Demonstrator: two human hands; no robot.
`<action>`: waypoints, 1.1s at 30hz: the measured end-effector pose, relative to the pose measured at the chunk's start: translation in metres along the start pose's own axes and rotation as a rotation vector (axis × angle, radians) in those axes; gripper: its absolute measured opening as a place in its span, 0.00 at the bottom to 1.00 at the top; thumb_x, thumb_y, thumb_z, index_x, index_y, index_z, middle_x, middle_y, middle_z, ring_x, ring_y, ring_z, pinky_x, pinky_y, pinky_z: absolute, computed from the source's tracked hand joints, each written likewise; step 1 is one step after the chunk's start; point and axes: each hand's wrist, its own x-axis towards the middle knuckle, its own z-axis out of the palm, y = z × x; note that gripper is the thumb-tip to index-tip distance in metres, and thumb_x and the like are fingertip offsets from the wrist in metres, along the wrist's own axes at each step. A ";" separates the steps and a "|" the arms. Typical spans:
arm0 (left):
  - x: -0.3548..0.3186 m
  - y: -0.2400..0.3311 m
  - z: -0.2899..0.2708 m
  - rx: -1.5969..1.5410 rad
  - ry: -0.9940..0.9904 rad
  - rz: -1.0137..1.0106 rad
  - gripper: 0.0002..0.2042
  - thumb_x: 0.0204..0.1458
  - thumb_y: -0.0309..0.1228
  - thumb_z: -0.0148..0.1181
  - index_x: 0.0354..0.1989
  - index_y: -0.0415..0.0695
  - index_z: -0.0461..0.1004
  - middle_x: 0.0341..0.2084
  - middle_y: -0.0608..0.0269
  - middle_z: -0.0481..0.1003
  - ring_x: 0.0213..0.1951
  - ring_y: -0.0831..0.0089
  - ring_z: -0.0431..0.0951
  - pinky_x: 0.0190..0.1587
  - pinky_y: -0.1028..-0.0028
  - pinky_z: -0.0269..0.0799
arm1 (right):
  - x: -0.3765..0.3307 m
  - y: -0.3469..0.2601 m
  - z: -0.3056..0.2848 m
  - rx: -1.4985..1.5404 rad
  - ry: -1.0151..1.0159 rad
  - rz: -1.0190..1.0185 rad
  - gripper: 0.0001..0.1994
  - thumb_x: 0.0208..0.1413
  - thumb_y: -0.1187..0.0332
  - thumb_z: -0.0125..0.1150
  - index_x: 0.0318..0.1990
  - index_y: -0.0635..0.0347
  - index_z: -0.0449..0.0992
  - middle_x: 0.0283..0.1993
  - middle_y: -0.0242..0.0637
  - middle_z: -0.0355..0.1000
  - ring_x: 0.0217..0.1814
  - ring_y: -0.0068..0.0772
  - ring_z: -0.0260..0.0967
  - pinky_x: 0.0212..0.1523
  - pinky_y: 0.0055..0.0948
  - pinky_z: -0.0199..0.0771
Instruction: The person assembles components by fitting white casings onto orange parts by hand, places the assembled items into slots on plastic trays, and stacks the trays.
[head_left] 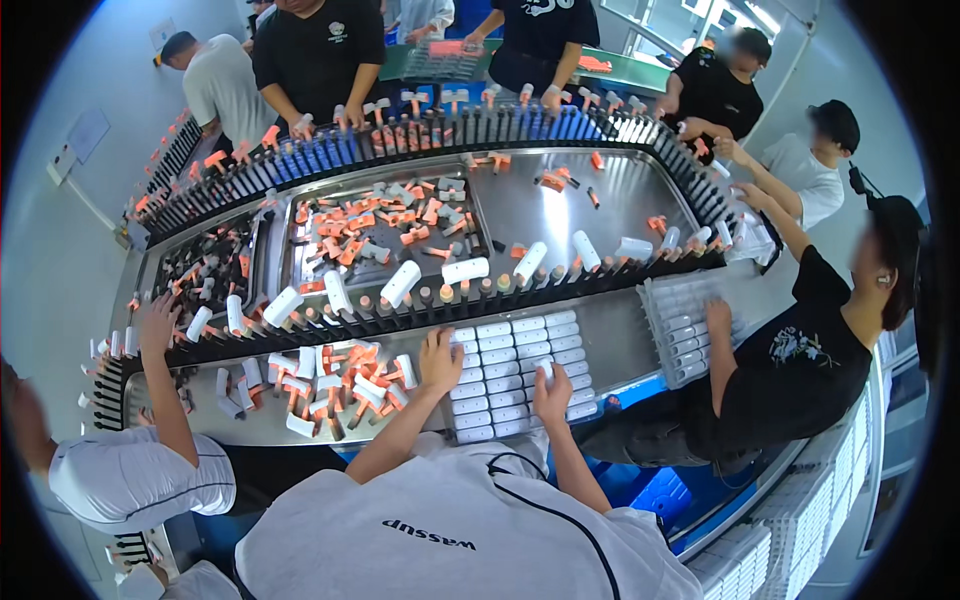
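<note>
In front of me lies a tray (487,408) filled with rows of white rounded plastic pieces. My left hand (440,362) rests at the tray's left edge, fingers apart and touching its upper left corner. Over the tray's right half, my right hand (551,398) pinches a small white plastic piece (544,370) between thumb and fingers. Left of the tray, a pile of white-headed, orange-handled T-shaped parts (340,385) is heaped on the metal table (250,425).
Beyond stands a rack of black pegs (420,312), some capped with white T-shaped heads (402,284). Metal trays (600,200) behind it hold orange and grey parts. Co-workers flank me; one at the right touches another clear tray (680,335). Stacked white trays (810,510) stand lower right.
</note>
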 end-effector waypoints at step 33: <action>-0.002 0.004 -0.001 0.030 0.009 -0.022 0.22 0.55 0.34 0.63 0.59 0.46 0.72 0.56 0.52 0.69 0.53 0.46 0.71 0.56 0.52 0.69 | 0.000 0.006 0.001 -0.031 -0.052 0.042 0.17 0.63 0.59 0.61 0.45 0.69 0.77 0.38 0.59 0.77 0.40 0.66 0.75 0.42 0.53 0.74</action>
